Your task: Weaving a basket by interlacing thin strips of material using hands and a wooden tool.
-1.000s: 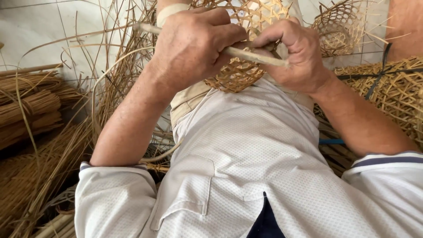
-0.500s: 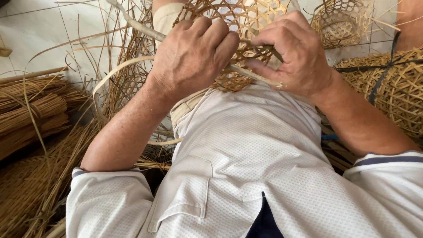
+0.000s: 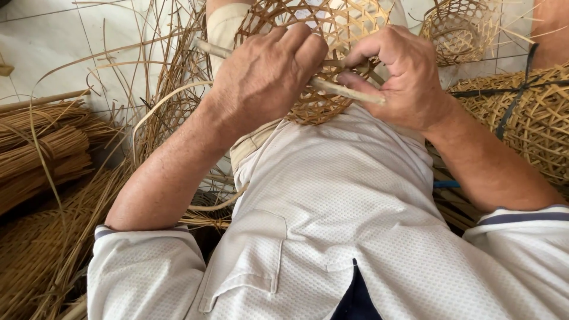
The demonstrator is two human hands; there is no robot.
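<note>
Bamboo stick (image 3: 349, 92) gripped by left hand (image 3: 267, 74) and right hand (image 3: 403, 74), both clenched, against half-woven open-weave basket (image 3: 320, 24) on lap.

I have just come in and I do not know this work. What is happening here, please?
A person in a white shirt is weaving an open-lattice basket of pale cane strips, held against the body. The left hand and the right hand both grip a thin pale stick laid across the weave. Bundles of cane strips lie on the floor, and a small finished woven basket stands behind.
</note>
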